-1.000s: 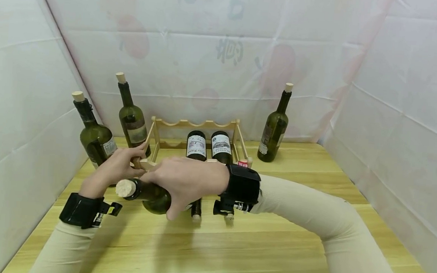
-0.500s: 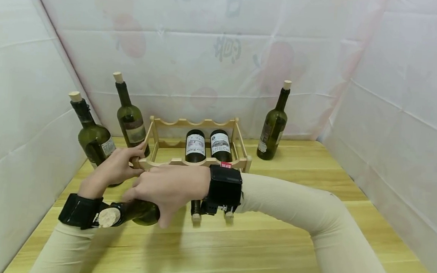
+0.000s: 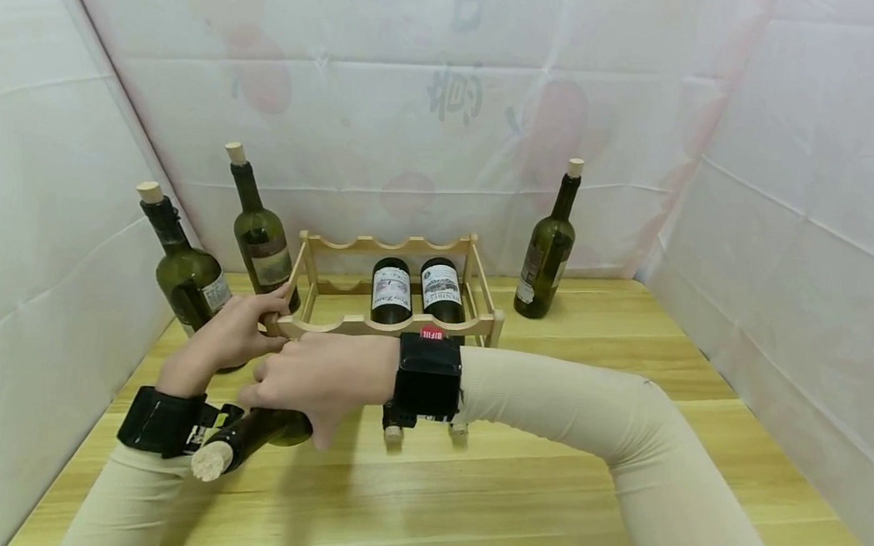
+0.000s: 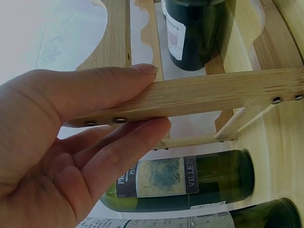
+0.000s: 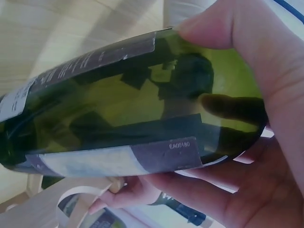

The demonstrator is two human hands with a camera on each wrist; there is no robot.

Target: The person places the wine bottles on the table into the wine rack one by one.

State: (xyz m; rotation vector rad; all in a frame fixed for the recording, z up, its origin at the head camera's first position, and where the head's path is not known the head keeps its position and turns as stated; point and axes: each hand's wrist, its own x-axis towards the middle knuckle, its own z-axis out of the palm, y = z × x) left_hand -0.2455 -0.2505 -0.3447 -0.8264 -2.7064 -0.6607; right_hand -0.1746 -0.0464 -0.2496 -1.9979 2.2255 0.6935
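Note:
My left hand (image 3: 226,339) pinches the left end of a light wooden wine rack (image 3: 359,325); in the left wrist view its thumb lies over the wooden bar (image 4: 204,92) and the fingers are under it. In front of the rack's left part, my right hand (image 3: 329,375) grips a green wine bottle (image 3: 288,428) by its body. The bottle's cork (image 3: 212,461) points toward the near left. Two labelled bottles, one on the left (image 3: 392,291) and one on the right (image 3: 442,290), lie in the rack with corked necks toward me.
Two corked bottles, a nearer one (image 3: 189,279) and a farther one (image 3: 264,250), stand left of the rack, close to the left hand. Another bottle (image 3: 545,263) stands at the back right. White cloth walls (image 3: 490,143) enclose the wooden table (image 3: 528,496).
My right hand has moved left and toward me with the bottle, whose cork has swung lower and to the left. The left hand has stayed on the rack.

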